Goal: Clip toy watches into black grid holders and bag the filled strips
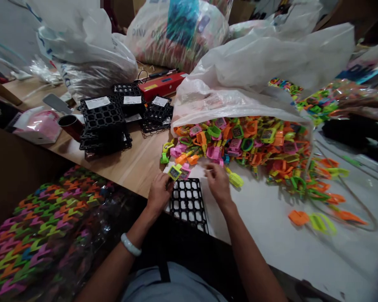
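Observation:
My left hand (159,193) is closed at the far left corner of a black plastic grid tray (189,201). At its fingertips is a yellow-green toy watch (174,172), which it appears to grip; the fingers partly hide the contact. A pink toy watch (185,171) sits right beside that one. To the right of the tray, my right hand (218,182) is raised with curled fingers smeared by motion, so any small thing in them is hidden. A yellow toy watch (235,179) lies just right of it. The tray's visible openings show white beneath.
A large white bag (239,75) spills many colourful toy watches (255,142) across the table. Stacked black trays (103,121), a dark cup (71,123) and a red box (162,86) stand to the left. Below the left edge is a mass of colourful pieces (44,218).

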Demonstrator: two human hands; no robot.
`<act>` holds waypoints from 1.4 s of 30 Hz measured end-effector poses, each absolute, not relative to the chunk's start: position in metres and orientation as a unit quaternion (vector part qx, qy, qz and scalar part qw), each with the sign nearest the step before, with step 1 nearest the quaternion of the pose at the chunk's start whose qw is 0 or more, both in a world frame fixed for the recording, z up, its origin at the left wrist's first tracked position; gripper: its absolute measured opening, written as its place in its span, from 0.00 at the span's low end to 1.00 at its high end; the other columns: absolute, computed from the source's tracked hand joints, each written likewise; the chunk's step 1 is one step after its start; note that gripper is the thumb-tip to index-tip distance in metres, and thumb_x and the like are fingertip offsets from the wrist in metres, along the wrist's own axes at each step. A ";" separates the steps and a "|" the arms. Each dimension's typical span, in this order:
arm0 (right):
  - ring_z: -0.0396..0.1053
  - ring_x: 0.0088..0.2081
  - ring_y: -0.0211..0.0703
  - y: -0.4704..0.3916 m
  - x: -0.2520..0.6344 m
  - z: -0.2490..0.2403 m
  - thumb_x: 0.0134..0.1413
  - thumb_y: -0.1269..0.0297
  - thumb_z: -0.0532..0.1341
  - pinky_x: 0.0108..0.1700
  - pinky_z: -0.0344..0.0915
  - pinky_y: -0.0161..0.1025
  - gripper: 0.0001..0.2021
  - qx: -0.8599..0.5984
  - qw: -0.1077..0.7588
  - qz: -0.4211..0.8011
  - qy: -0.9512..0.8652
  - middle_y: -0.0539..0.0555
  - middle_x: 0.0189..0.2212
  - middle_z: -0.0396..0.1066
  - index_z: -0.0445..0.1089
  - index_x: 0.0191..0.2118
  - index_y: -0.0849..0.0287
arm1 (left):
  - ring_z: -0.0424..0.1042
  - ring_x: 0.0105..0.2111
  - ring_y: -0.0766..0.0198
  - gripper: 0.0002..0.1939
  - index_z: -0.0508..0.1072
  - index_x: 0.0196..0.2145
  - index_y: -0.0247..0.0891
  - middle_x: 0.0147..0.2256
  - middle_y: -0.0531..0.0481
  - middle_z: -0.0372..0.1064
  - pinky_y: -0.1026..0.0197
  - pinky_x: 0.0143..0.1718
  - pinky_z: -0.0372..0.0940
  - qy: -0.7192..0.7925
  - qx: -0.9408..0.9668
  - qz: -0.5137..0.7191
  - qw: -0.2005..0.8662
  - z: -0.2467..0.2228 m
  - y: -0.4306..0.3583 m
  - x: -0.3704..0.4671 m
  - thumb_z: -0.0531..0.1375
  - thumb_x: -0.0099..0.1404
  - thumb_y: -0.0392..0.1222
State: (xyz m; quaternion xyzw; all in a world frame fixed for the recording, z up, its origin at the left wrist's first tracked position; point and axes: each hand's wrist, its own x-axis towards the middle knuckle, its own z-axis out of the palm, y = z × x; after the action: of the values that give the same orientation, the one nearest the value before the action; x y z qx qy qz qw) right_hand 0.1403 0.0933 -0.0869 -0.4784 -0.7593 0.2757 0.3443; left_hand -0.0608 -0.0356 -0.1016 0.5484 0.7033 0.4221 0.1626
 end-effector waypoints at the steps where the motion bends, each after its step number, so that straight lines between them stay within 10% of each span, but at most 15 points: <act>1: 0.70 0.39 0.49 0.101 0.156 -0.087 0.59 0.61 0.58 0.41 0.69 0.45 0.12 -0.531 0.348 0.190 -0.748 0.60 0.41 0.71 0.72 0.45 0.58 | 0.71 0.43 0.56 0.05 0.74 0.38 0.39 0.40 0.47 0.73 0.53 0.46 0.67 0.703 0.549 0.422 0.163 -0.102 -0.035 -0.061 0.58 0.67 0.33; 4: 0.68 0.38 0.50 0.108 0.196 -0.090 0.57 0.62 0.59 0.39 0.67 0.45 0.08 -0.597 0.279 0.062 -0.750 0.60 0.38 0.68 0.73 0.39 0.57 | 0.71 0.42 0.56 0.05 0.73 0.37 0.39 0.39 0.47 0.73 0.54 0.45 0.67 0.700 0.553 0.422 0.163 -0.102 -0.034 -0.062 0.58 0.66 0.33; 12: 0.71 0.46 0.49 0.051 0.245 -0.090 0.63 0.63 0.50 0.49 0.67 0.46 0.13 -0.435 0.242 0.230 -0.836 0.58 0.42 0.73 0.71 0.44 0.54 | 0.70 0.41 0.57 0.04 0.73 0.36 0.40 0.38 0.47 0.72 0.55 0.45 0.66 0.701 0.550 0.425 0.163 -0.104 -0.034 -0.062 0.58 0.67 0.34; 21: 0.69 0.30 0.46 0.073 0.201 -0.059 0.51 0.44 0.63 0.30 0.57 0.38 0.18 -0.651 0.074 0.231 -0.719 0.52 0.27 0.71 0.61 0.29 0.54 | 0.70 0.43 0.55 0.04 0.73 0.37 0.39 0.39 0.46 0.72 0.54 0.45 0.66 0.705 0.553 0.416 0.155 -0.103 -0.035 -0.061 0.58 0.66 0.34; 31: 0.70 0.27 0.44 0.061 0.122 -0.070 0.43 0.45 0.67 0.30 0.65 0.39 0.21 -0.460 0.303 0.590 -0.591 0.52 0.25 0.74 0.70 0.36 0.57 | 0.70 0.41 0.56 0.04 0.73 0.37 0.39 0.38 0.47 0.72 0.55 0.44 0.66 0.709 0.552 0.412 0.149 -0.104 -0.035 -0.060 0.58 0.66 0.33; 42: 0.75 0.42 0.50 0.054 0.100 -0.085 0.54 0.61 0.59 0.46 0.70 0.44 0.12 -0.412 0.319 0.416 -0.745 0.55 0.39 0.78 0.72 0.43 0.55 | 0.70 0.47 0.55 0.06 0.73 0.41 0.40 0.42 0.46 0.73 0.52 0.49 0.66 0.710 0.555 0.404 0.155 -0.104 -0.035 -0.059 0.58 0.67 0.34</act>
State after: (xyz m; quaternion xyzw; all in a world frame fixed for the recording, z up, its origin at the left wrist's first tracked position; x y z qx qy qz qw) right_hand 0.1001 0.0539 -0.0849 -0.4119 -0.7454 0.4159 0.3189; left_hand -0.0591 -0.0349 -0.1039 0.5550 0.7104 0.4042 0.1547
